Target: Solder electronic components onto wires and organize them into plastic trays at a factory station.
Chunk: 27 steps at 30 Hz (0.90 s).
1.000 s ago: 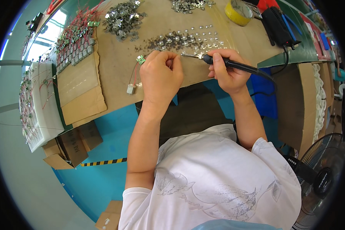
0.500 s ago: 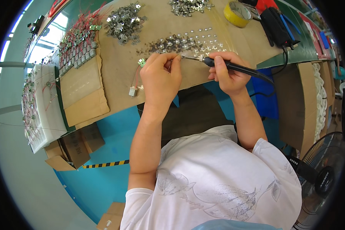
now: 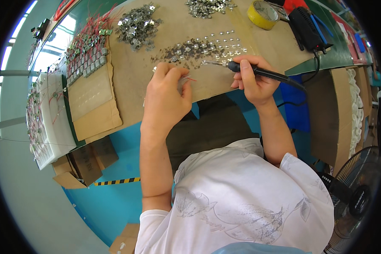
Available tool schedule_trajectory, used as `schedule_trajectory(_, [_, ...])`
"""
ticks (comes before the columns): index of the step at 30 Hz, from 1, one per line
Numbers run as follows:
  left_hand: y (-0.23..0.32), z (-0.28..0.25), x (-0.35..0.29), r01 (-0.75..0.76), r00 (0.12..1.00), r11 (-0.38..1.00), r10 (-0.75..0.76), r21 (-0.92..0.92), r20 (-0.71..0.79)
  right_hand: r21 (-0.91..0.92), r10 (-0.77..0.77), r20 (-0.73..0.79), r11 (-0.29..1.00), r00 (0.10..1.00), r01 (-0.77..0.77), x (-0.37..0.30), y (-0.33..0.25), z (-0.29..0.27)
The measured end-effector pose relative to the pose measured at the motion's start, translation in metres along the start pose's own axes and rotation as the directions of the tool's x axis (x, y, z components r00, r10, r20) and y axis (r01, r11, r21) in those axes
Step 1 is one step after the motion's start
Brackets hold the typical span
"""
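My right hand (image 3: 256,82) grips a black soldering iron (image 3: 279,77), its metal tip pointing left just above the table. My left hand (image 3: 166,93) is closed in a pinch, and a thin red wire (image 3: 191,79) sticks out between thumb and fingers. What hangs from the wire is mostly hidden behind that hand; only a small pale bit shows beside the knuckles. Beyond both hands, small shiny metal pieces (image 3: 227,43) stand in rows. A dark, scorched-looking patch (image 3: 173,51) of the brown tabletop lies to their left.
Heaps of metal parts (image 3: 137,26) lie toward the back. Rows of small motors with red wires (image 3: 86,61) stand at left, near a white foam tray (image 3: 57,120). At right are a yellow tape roll (image 3: 262,15), a black soldering station (image 3: 307,29) and a fan (image 3: 357,199).
My left hand has moved left and toward me, away from the iron's tip, with the red wire. The green board and motor seen beside it are now mostly hidden. The right hand shifted slightly right.
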<state>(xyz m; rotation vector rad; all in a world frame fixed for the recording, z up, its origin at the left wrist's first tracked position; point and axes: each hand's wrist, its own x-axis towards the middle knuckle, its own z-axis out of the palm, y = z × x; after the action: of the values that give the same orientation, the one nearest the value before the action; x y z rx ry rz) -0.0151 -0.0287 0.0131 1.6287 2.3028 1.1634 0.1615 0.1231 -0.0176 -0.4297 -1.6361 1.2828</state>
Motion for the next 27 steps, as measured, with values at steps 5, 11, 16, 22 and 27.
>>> schedule_trajectory(5, [0.001, -0.005, 0.007, -0.121, 0.987, 0.986, 0.108, 0.114, 0.116, 0.005, 0.022, -0.005, 1.0, 1.0, -0.022, -0.001, 0.0, 0.0])
schedule_trajectory(11, [0.004, -0.008, 0.019, -0.161, 0.967, 0.952, 0.099, 0.26, 0.235, 0.001, 0.003, -0.01, 1.0, 1.0, -0.003, 0.002, 0.001, 0.001])
schedule_trajectory(16, [0.006, -0.004, 0.023, -0.196, 0.952, 0.921, 0.096, 0.336, 0.29, -0.014, 0.03, -0.006, 0.999, 1.0, -0.03, 0.003, -0.003, 0.003])
schedule_trajectory(22, [0.005, 0.013, 0.015, -0.061, 0.997, 0.993, 0.055, 0.1, 0.061, -0.015, 0.014, -0.023, 1.0, 1.0, -0.015, 0.001, -0.002, 0.003])
schedule_trajectory(27, [0.002, 0.041, 0.01, 0.046, 0.972, 0.992, -0.071, -0.114, -0.225, -0.05, -0.013, 0.002, 0.999, 1.0, 0.013, 0.002, -0.004, 0.004])
